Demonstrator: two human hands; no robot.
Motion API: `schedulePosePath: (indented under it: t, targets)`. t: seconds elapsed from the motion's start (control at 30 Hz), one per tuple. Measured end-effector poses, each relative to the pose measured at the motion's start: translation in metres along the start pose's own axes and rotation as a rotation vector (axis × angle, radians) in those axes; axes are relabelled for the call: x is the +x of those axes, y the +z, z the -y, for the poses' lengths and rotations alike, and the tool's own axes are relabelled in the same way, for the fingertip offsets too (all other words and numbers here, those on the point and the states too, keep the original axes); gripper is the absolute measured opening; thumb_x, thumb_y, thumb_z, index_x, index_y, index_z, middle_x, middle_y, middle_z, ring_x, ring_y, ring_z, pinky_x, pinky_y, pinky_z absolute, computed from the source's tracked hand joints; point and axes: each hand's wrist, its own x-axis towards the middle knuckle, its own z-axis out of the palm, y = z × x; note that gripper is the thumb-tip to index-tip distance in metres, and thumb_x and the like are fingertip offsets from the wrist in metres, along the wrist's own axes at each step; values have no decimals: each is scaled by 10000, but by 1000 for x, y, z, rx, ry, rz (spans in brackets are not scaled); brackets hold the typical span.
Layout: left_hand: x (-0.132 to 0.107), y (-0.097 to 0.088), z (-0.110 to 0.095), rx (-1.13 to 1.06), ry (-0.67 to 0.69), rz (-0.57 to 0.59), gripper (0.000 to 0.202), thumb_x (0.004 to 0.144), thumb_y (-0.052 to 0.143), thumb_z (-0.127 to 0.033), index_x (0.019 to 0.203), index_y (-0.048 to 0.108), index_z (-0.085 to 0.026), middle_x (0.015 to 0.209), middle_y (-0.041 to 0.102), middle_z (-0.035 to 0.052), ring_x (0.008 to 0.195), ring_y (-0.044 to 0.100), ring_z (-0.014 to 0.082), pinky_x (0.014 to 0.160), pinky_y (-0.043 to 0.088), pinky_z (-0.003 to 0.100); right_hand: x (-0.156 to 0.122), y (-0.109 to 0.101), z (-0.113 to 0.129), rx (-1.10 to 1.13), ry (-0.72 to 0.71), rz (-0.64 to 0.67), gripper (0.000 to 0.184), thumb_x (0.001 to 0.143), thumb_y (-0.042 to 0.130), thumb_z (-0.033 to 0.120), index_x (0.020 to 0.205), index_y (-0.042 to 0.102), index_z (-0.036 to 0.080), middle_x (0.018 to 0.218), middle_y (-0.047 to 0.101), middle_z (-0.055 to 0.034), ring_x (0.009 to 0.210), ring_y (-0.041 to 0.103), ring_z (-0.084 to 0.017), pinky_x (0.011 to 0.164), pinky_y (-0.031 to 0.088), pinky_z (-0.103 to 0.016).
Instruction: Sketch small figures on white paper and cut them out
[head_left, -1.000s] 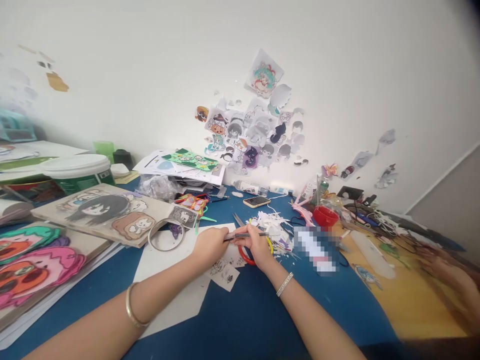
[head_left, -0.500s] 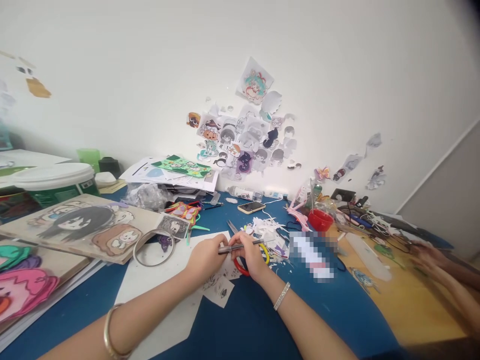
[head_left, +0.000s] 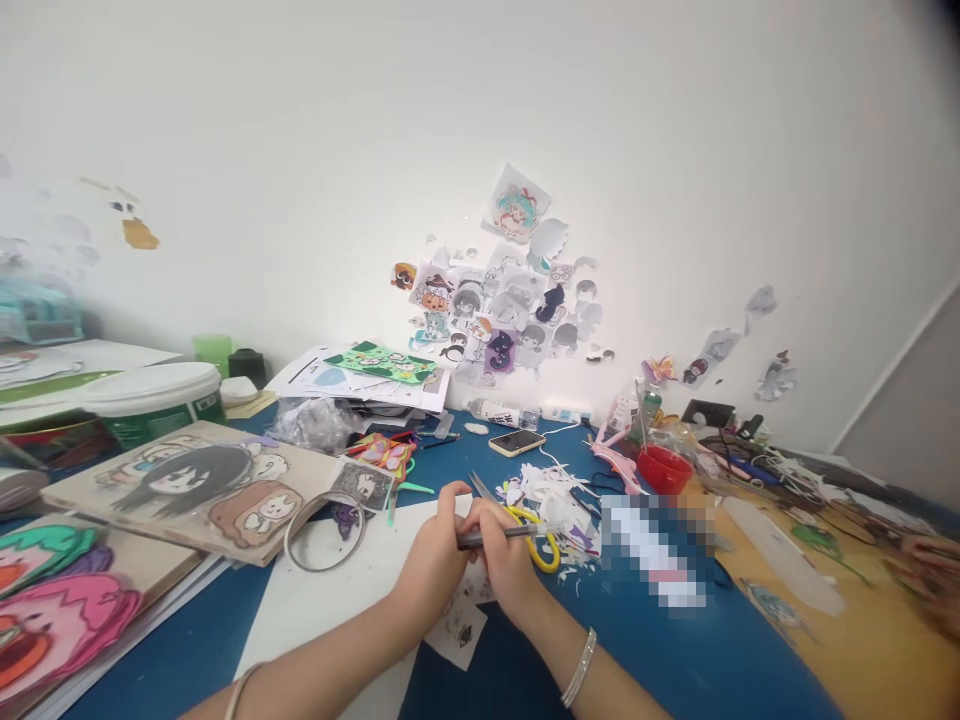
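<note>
My left hand (head_left: 427, 565) is closed at the dark end of a slim pen-shaped tool (head_left: 510, 533). My right hand (head_left: 510, 575) grips the same tool, its fingers wrapped round it and its pale end pointing right. Both hands meet above the blue table. Just beyond my right hand lie scissors (head_left: 546, 548) with a yellow handle, partly covered by the hand. Under my wrists sits a small printed paper piece (head_left: 459, 632), and a large white sheet (head_left: 300, 625) spreads beneath my left arm. Whatever the fingers hide between them I cannot make out.
White paper scraps (head_left: 555, 495) are heaped beyond the scissors, near a phone (head_left: 517, 441) and a red cup (head_left: 664, 468). At left are a tape roll (head_left: 288, 545), painted boards (head_left: 180, 530) and a white-lidded bucket (head_left: 150, 385). Another person's blurred hand (head_left: 934, 570) shows at far right.
The view has shifted, so the table sits lower in the picture. My hands have drawn closer together around the pen-shaped tool. The other person's hand has slid toward the right edge.
</note>
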Motion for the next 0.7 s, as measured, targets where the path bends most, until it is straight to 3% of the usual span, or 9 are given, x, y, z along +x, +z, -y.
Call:
schedulePosePath:
  t: [0.1, 0.2, 0.3, 0.37, 0.43, 0.53, 0.6, 0.7]
  targets:
    - [7, -5, 2, 97, 35, 77, 508, 693, 328, -78, 1177, 237, -199, 638, 592, -41, 616, 566, 141, 557, 347, 218, 1, 1, 1, -70, -37, 29, 283, 819, 356, 337, 624, 501, 193, 625, 476, 16, 549, 446, -115, 540, 371, -235]
    - [12, -13, 0, 191, 77, 131, 587, 724, 352, -121, 1271, 152, -200, 711, 601, -23, 688, 574, 158, 599, 357, 233, 7, -9, -1, -120, -21, 37, 327, 866, 290, 351, 678, 506, 194, 502, 419, 43, 451, 417, -112, 482, 371, -229]
    - [13, -28, 0, 314, 73, 170, 695, 725, 495, -280, 1310, 132, -186, 820, 573, 20, 755, 553, 198, 630, 362, 266, 14, -27, -5, -211, -29, -30, 408, 917, 166, 372, 791, 507, 189, 455, 373, 58, 434, 423, -126, 493, 388, -240]
    - [12, -40, 5, 380, 78, 255, 703, 596, 656, -377, 1203, 355, -191, 904, 546, 46, 827, 527, 223, 675, 369, 284, 16, -35, -8, -314, -72, -50, 310, 908, 278, 363, 905, 531, 184, 620, 509, 8, 605, 507, -152, 608, 416, -266]
    - [11, -50, 12, 443, 114, 375, 571, 454, 752, -380, 951, 532, -206, 939, 524, 38, 877, 495, 231, 702, 360, 282, 17, -39, -12, -428, -126, 9, 190, 841, 451, 275, 963, 575, 198, 829, 573, -43, 812, 511, -190, 744, 397, -306]
    - [13, -56, 20, 519, 139, 505, 389, 418, 769, -331, 709, 544, -204, 825, 509, -9, 766, 470, 183, 627, 321, 254, 15, -36, -17, -550, -182, 182, 249, 767, 494, 121, 930, 652, 225, 849, 588, -53, 870, 477, -209, 811, 360, -342]
    - [15, -59, 22, 516, 119, 533, 342, 455, 746, -320, 683, 521, -199, 726, 483, -37, 658, 431, 144, 563, 280, 240, 15, -34, -17, -584, -190, 252, 315, 771, 457, 77, 952, 663, 233, 846, 591, -56, 863, 471, -205, 812, 358, -349]
    - [20, -66, 19, 422, 131, 543, 271, 527, 696, -309, 682, 505, -194, 672, 458, -55, 624, 405, 121, 552, 265, 227, 14, -35, -10, -570, -159, 254, 301, 816, 425, 109, 988, 649, 215, 922, 590, -66, 930, 466, -204, 853, 348, -354]
